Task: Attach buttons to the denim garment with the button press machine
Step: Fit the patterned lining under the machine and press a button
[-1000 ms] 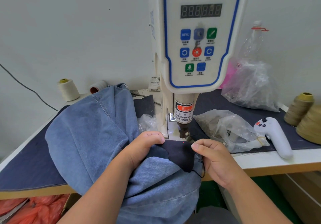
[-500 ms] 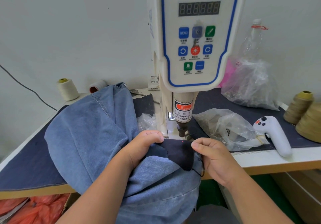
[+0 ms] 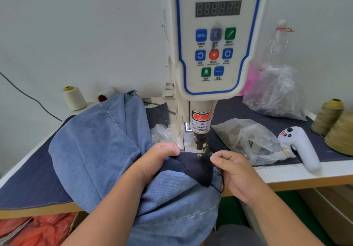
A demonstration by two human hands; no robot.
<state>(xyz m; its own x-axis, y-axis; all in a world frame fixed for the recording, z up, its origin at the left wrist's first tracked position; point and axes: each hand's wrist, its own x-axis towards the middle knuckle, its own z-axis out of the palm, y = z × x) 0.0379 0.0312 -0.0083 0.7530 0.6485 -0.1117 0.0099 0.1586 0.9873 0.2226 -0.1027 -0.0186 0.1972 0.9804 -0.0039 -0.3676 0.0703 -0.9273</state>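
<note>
Denim fills the lower centre of the frame: a light blue denim garment (image 3: 99, 150) heaped over the front edge of the dark-covered worktable (image 3: 28, 184) and spilling down toward us. At its near top sits a dark navy patch of fabric (image 3: 193, 166), stretched flat directly below the press head (image 3: 200, 142) of the servo button machine (image 3: 215, 41), whose white control panel with blue, green and red keys rises through the upper middle of the frame. A small metal button (image 3: 199, 155) with a red dot of light on it lies on the navy patch, just under the press head.

We grip the cloth with both hands. Our left hand (image 3: 156, 161), left of centre, has its fingers curled over the edge of the navy patch, bunching the denim beneath the palm. Our right hand (image 3: 233, 171), right of centre, pinches the opposite edge of the patch between thumb and curled fingers, so the fabric is drawn taut between them.

To the right of the machine lies a crumpled clear plastic bag (image 3: 246, 140), and beside it a white handheld controller (image 3: 299, 148) rests at the table's front edge. A fuller plastic bag (image 3: 275, 94) stands behind, with a clear bottle (image 3: 277, 43) rising from it. Olive thread cones (image 3: 328, 116) stand at the far right edge, a cream thread cone (image 3: 73, 97) at the upper left of the table. Orange plastic (image 3: 40, 228) shows in the lower left corner.
</note>
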